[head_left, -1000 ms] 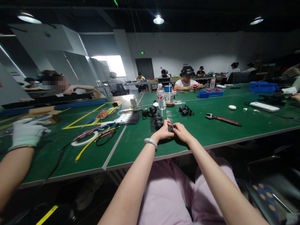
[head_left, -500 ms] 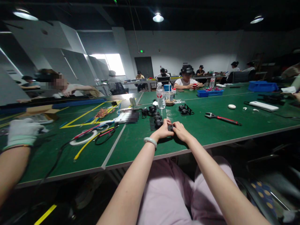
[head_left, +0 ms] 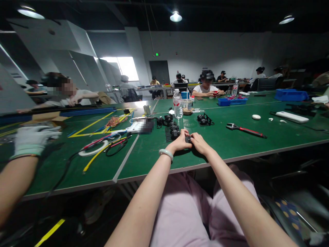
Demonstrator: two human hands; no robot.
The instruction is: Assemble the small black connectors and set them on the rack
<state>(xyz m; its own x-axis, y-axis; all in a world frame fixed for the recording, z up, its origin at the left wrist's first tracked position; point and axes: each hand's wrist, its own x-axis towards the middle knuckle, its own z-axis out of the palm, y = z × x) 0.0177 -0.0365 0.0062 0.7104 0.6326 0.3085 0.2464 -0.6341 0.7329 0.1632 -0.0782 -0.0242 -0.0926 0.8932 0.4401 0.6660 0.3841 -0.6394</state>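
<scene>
As you scan your bench from the L, a co-worker's gloved hand (head_left: 29, 140) is up first, a bit blurred, w/ an open cardboard box (head_left: 51, 117) just behind. Next along the green tabletop (head_left: 149, 157): yellow cable (head_left: 95, 158) near a white ring (head_left: 88, 154). Then a blk finned module (head_left: 174, 129), w/ a water bottle (head_left: 177, 105) upright behind it. Now your L hand (head_left: 180, 142), pale bangle (head_left: 166, 153) at the wrist: thumb & fingers pinching a small dark pc. (head_left: 188, 140), which sits btwn both hands near the tabletop's front edge, mostly covered. Your R hand (head_left: 200, 144) meets it from the R, fingertips touching; thumb's hidden, so can't tell if they pinch too. Further R, a second blk module (head_left: 204, 119) lies beyond, then a red-&-blk wrench (head_left: 246, 130) flat, head to the L. Far R: white rounded case (head_left: 256, 117), two earbuds (head_left: 270, 119), white slab (head_left: 291, 117).
</scene>
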